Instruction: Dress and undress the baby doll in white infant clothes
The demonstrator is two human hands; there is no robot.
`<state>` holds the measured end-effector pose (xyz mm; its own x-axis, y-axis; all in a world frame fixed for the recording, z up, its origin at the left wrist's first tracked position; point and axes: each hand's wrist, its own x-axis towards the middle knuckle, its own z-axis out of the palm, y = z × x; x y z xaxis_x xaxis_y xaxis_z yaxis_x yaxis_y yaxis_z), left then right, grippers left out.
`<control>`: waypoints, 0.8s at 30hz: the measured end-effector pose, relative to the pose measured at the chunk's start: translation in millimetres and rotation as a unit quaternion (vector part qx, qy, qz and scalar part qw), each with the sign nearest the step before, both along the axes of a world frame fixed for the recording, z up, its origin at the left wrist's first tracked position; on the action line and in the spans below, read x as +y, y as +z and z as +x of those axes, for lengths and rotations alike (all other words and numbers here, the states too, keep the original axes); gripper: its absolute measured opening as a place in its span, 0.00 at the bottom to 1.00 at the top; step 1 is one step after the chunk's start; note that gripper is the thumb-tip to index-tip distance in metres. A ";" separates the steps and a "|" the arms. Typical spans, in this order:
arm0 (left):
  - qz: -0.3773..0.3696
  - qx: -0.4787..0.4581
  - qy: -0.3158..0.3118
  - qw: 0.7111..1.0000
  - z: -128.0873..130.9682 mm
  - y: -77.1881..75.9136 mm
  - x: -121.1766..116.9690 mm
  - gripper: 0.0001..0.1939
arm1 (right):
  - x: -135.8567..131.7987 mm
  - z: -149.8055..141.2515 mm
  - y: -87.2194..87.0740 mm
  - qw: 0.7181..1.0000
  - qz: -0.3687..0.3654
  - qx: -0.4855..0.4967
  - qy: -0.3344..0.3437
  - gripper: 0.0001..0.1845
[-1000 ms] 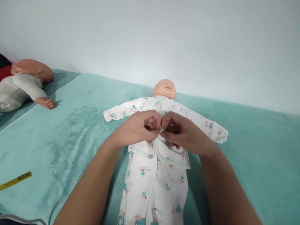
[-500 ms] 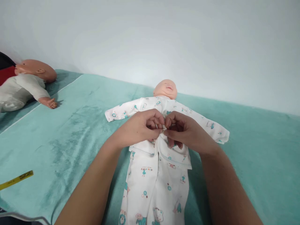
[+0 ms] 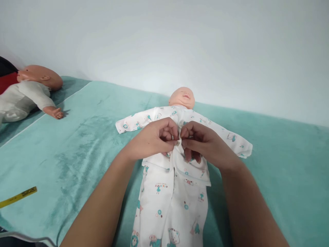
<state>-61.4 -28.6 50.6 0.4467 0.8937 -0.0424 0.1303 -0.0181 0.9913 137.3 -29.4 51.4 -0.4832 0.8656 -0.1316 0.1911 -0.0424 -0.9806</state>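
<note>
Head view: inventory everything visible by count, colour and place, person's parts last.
Dressed doll: 1, pink, centre
Printed top: 1, white, on dressed doll
Printed bottoms: 1, white, below top
Second doll: 1, tan, left
Material: count unclear, black and red, left
Flat strip: 1, yellow, lower left
Curved edging: 1, grey, lower left
Covering: count unclear, teal, under dolls
Wall: 1, pale, behind
Left hand, right hand: 2, bare, pinching printed top
Forearms: 2, bare, bottom

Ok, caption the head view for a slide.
Left hand and right hand pinch the front of a white printed long-sleeved cloth top on a pink plastic doll.
</note>
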 end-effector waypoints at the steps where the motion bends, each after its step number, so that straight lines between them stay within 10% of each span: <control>1: -0.004 -0.006 -0.001 1.000 -0.3 0.1 0.1 0.09 | -0.1 -0.2 0.0 1.000 0.000 -0.001 -0.001 0.04; 24: -0.013 -0.058 -0.034 0.998 -3.4 -2.1 2.8 0.06 | 2.7 4.7 -4.4 0.999 -0.009 0.039 0.016 0.11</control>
<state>-64.8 -25.8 48.6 0.5089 0.8608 -0.0099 0.0145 0.0029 0.9999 142.0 -26.7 47.1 -0.5194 0.8476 -0.1086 0.1162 -0.0558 -0.9917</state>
